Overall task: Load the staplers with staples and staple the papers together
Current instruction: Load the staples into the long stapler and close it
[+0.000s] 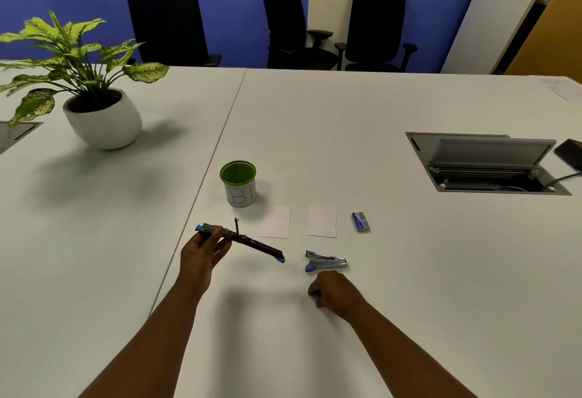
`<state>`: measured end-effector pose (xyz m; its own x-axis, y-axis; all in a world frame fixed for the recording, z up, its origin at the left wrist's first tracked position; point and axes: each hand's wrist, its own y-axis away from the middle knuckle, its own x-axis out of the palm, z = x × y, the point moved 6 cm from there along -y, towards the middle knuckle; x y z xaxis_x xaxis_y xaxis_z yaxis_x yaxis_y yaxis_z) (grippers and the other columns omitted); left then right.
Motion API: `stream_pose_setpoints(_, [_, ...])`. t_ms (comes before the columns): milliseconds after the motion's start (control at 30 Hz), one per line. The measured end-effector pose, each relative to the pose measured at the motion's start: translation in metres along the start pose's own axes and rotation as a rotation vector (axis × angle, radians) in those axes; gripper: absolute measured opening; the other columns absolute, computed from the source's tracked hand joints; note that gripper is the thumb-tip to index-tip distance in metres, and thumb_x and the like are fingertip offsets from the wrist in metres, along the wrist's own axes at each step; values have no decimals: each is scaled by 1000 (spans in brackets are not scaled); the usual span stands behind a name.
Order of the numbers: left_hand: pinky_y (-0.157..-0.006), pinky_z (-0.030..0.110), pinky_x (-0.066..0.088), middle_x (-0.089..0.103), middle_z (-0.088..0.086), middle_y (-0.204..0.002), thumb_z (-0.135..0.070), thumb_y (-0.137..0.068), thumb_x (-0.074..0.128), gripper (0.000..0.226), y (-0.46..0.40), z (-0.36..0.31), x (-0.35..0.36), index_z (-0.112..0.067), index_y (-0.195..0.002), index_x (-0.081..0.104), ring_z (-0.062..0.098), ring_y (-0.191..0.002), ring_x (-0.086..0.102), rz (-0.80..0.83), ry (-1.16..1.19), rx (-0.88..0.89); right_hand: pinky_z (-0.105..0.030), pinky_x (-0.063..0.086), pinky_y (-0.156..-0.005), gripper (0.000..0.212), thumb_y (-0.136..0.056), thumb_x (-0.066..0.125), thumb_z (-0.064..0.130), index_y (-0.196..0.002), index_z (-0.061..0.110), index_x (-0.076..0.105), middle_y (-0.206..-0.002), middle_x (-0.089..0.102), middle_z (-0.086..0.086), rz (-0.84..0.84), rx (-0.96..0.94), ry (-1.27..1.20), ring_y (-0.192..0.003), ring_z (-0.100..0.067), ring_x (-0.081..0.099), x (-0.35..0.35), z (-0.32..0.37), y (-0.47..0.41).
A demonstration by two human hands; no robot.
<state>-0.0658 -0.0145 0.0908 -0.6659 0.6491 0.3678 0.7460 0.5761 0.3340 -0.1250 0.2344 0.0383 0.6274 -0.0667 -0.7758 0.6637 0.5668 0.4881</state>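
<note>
My left hand (201,256) holds a dark stapler (248,241) with light-blue tips, swung fully open into a long bar just above the white table (409,271); a thin rod sticks up from its middle. A second, silver stapler (326,261) with blue ends lies closed on the table to its right. My right hand (333,293) rests as a fist just below that stapler, not touching it. Two small white papers (277,223) (322,220) lie side by side behind the staplers. A small blue staple box (360,222) lies to their right.
A green-rimmed cup (238,183) marked "B1" stands behind the papers. A potted plant (100,117) sits at the far left. An open cable hatch (485,161) is set into the table at right, with a black device (570,152) beside it. Three black chairs stand beyond the table.
</note>
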Motion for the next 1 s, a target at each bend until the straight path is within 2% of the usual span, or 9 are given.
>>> stream_pose_setpoints(200, [-61, 18, 57, 71, -5, -68, -3, -91, 51, 13, 0, 4, 7, -11, -86, 61, 9, -65, 70, 48, 6, -29, -4, 35, -58, 18, -83, 64, 8, -99, 15, 69, -86, 59, 4, -204, 36, -287, -63, 1, 50, -11, -7, 7])
stream_pose_setpoints(300, [-63, 19, 58, 71, -3, -70, -1, -90, 52, 13, 1, 5, 9, -10, -86, 61, 10, -66, 71, 77, 2, -46, -11, 50, -55, 13, -83, 62, -2, -92, 4, 70, -84, 62, -5, -246, 164, -701, -60, -9, 59, -15, -15, 9])
stream_pose_setpoints(433, [-64, 19, 58, 72, -5, -65, 1, -90, 52, 13, 4, 6, 13, -9, -86, 59, 9, -64, 70, 111, -16, -63, -14, 55, -57, 21, -72, 70, -10, -93, -9, 67, -86, 66, -15, -275, 313, -1215, -66, -17, 61, -27, -16, 14])
stream_pose_setpoints(600, [-64, 20, 58, 72, -4, -64, 2, -89, 51, 14, 5, 9, 18, -9, -85, 58, 9, -63, 70, 132, -18, -82, -28, 49, -94, 29, -75, 65, -10, -104, -11, 63, -97, 65, -18, -243, 369, -1338, -84, -22, 61, -48, -5, 23])
stream_pose_setpoints(800, [-62, 20, 58, 72, -1, -67, 4, -87, 52, 13, 9, 13, 28, -8, -85, 57, 10, -65, 71, 224, -22, -116, -21, 55, -80, 27, -86, 53, -10, -113, -12, 58, -108, 63, -22, -266, 161, -1425, -101, -28, 62, -79, 22, 27])
stream_pose_setpoints(833, [-62, 21, 58, 73, 0, -67, 1, -82, 61, 10, 10, 12, 30, -8, -85, 58, 10, -66, 71, 251, -12, -121, -17, 55, -75, 27, -87, 53, -8, -113, -12, 58, -106, 63, -21, -287, 118, -1426, -97, -26, 63, -85, 27, 28])
stream_pose_setpoints(900, [-62, 22, 58, 73, 3, -71, -15, -50, 89, 46, 12, 12, 34, -7, -84, 60, 12, -69, 72, 317, -10, -129, -12, 55, -70, 26, -87, 54, -6, -112, -11, 59, -101, 64, -18, -320, 43, -1435, -82, -17, 67, -96, 36, 32])
stream_pose_setpoints(933, [-62, 22, 58, 73, 4, -72, -23, -31, 95, 65, 13, 13, 35, -7, -84, 60, 13, -70, 72, 335, -29, -138, -12, 56, -69, 25, -86, 56, -5, -111, -10, 60, -98, 65, -16, -335, 13, -1431, -76, -11, 67, -101, 41, 34])
stream_pose_setpoints(1000, [-62, 22, 58, 73, 5, -72, -29, -15, 96, 79, 14, 14, 38, -6, -83, 60, 14, -69, 71, 363, -56, -139, -15, 56, -70, 23, -84, 61, 0, -106, -6, 65, -93, 67, -13, -384, -21, -1362, -71, -8, 67, -109, 50, 38])
